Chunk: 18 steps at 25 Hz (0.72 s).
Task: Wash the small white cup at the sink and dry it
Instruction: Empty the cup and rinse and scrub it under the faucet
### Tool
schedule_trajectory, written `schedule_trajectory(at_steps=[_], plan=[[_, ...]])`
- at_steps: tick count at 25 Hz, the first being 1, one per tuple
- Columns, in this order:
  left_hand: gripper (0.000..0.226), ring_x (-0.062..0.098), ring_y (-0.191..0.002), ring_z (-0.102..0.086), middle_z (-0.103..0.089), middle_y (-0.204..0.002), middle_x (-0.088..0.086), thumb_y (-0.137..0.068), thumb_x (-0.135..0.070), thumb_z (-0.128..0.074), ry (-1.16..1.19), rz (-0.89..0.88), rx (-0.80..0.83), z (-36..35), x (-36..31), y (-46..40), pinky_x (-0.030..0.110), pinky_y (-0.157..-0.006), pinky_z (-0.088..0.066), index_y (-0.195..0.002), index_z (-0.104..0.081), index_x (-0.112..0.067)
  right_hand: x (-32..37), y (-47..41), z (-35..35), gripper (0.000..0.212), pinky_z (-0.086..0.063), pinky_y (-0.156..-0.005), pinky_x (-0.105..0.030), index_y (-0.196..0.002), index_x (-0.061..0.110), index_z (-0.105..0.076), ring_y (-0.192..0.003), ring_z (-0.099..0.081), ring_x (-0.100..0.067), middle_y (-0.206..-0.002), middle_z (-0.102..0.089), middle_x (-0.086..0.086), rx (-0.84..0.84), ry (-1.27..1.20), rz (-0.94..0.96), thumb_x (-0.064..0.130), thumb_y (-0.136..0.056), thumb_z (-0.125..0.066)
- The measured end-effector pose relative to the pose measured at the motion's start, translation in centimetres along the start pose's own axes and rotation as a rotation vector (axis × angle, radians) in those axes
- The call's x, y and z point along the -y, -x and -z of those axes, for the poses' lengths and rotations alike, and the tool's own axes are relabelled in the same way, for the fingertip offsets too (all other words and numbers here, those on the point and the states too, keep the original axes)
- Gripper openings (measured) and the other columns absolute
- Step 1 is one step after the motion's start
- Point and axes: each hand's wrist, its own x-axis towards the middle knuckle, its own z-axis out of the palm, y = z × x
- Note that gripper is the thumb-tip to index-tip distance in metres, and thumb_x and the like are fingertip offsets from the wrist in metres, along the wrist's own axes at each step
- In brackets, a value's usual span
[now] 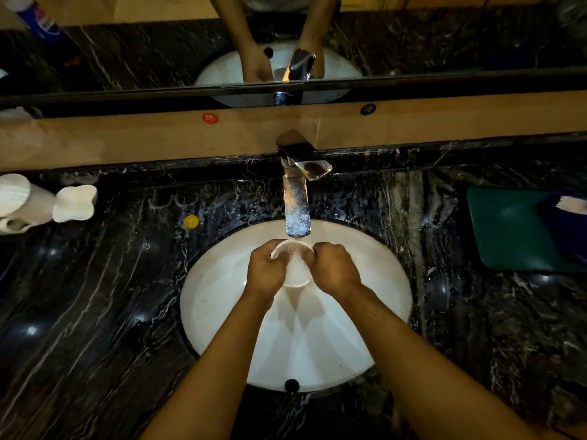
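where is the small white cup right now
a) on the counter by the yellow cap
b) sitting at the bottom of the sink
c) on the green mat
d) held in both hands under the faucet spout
d: the small white cup sits between the left hand and right hand, just below the faucet spout, over the sink.

The black marble counter carries a white basin at centre, white holders at nine o'clock, a yellow cap beside them, and a green tray at three o'clock.
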Motion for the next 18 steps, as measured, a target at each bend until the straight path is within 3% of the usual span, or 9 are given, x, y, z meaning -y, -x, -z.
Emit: schedule_trajectory(at_steps=[5, 7, 9, 11, 13, 15, 18], plan=[[0.03, 0.028, -0.084, -0.071, -0.074, -0.099, 0.014, -0.091, 0.012, -0.055, 0.29, 0.127, -0.047, -0.4, -0.5, 0.1, 0.041, -0.074, -0.059, -0.103, -0.068, -0.012, 0.6, 0.6, -0.9, 0.029, -0.056, -0.075, -0.039, -0.129, 0.01, -0.049, -0.094, -0.068, -0.034, -0.111, -0.069, -0.016, -0.02, -0.357, 0.003, 0.018, -0.102, -0.041], [0.038, 0.03, -0.079, -0.072, -0.075, -0.097, 0.015, -0.086, 0.017, -0.054, 0.381, 0.144, -0.044, -0.6, -0.2, 0.4, 0.04, -0.065, -0.058, -0.107, -0.068, -0.012, 0.7, 0.5, -1.4, 0.035, -0.059, -0.066, -0.039, -0.134, 0.014, -0.042, -0.088, -0.07, -0.031, -0.112, -0.068, -0.011, 0.006, -0.579, -0.063, 0.013, -0.099, -0.043], [0.037, 0.035, -0.085, -0.071, -0.074, -0.104, 0.017, -0.09, 0.013, -0.054, 0.368, 0.124, -0.065, -0.8, 0.3, 0.2, 0.043, -0.063, -0.059, -0.108, -0.069, -0.016, 0.9, 0.4, -1.5, 0.036, -0.056, -0.054, -0.032, -0.134, 0.014, -0.043, -0.077, -0.071, -0.029, -0.11, -0.069, -0.011, 0.009, -0.642, -0.096, 0.009, -0.098, -0.041], [0.033, 0.036, -0.095, -0.071, -0.074, -0.107, 0.014, -0.097, 0.006, -0.052, 0.29, 0.072, -0.069, -0.8, 0.4, 0.2, 0.049, -0.074, -0.062, -0.107, -0.069, -0.02, 0.7, 0.1, -1.5, 0.032, -0.058, -0.065, -0.034, -0.131, 0.011, -0.052, -0.085, -0.072, -0.032, -0.113, -0.071, -0.015, -0.031, -0.491, -0.075, 0.014, -0.101, -0.041], [0.03, 0.034, -0.101, -0.071, -0.074, -0.105, 0.009, -0.1, 0.001, -0.049, 0.176, 0.021, -0.033, -0.5, 0.4, 0.1, 0.049, -0.08, -0.062, -0.11, -0.069, -0.019, 0.3, -0.1, -1.1, 0.032, -0.051, -0.076, -0.034, -0.121, 0.01, -0.062, -0.098, -0.069, -0.035, -0.112, -0.073, -0.016, -0.106, -0.183, -0.045, 0.025, -0.104, -0.041], [0.028, 0.03, -0.098, -0.071, -0.073, -0.105, 0.007, -0.102, -0.002, -0.049, 0.061, 0.001, 0.004, 0.0, 0.3, -0.1, 0.042, -0.071, -0.063, -0.114, -0.069, -0.018, 0.0, -0.1, -0.6, 0.033, -0.051, -0.076, -0.034, -0.115, 0.012, -0.067, -0.098, -0.068, -0.036, -0.107, -0.074, -0.015, -0.153, -0.008, -0.026, 0.029, -0.103, -0.041], [0.031, 0.027, -0.086, -0.072, -0.073, -0.1, 0.009, -0.099, 0.001, -0.049, -0.037, 0.02, 0.091, 0.6, -0.5, -0.3, 0.039, -0.06, -0.063, -0.111, -0.069, -0.019, 0.1, -0.2, -0.2, 0.03, -0.053, -0.079, -0.038, -0.121, 0.015, -0.064, -0.099, -0.068, -0.037, -0.108, -0.074, -0.015, -0.151, -0.032, 0.029, 0.028, -0.102, -0.046]])
